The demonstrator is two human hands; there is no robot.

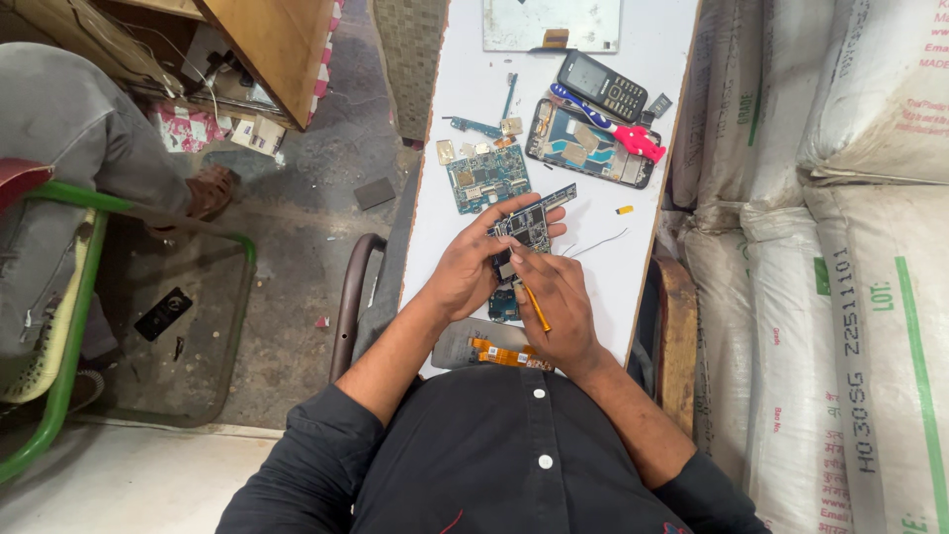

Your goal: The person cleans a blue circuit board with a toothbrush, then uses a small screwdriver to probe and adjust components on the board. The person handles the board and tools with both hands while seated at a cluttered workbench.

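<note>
My left hand grips a dark circuit board and holds it a little above the white table. My right hand pinches a thin orange tool whose tip touches the board's lower part. A blue board piece shows under my hands. Behind them lies a blue-green circuit board flat on the table.
An opened phone body with a red and blue toothbrush on it, a black keypad phone and a white panel lie farther back. An orange flex strip is near my chest. Stacked white sacks stand right; a seated person is at left.
</note>
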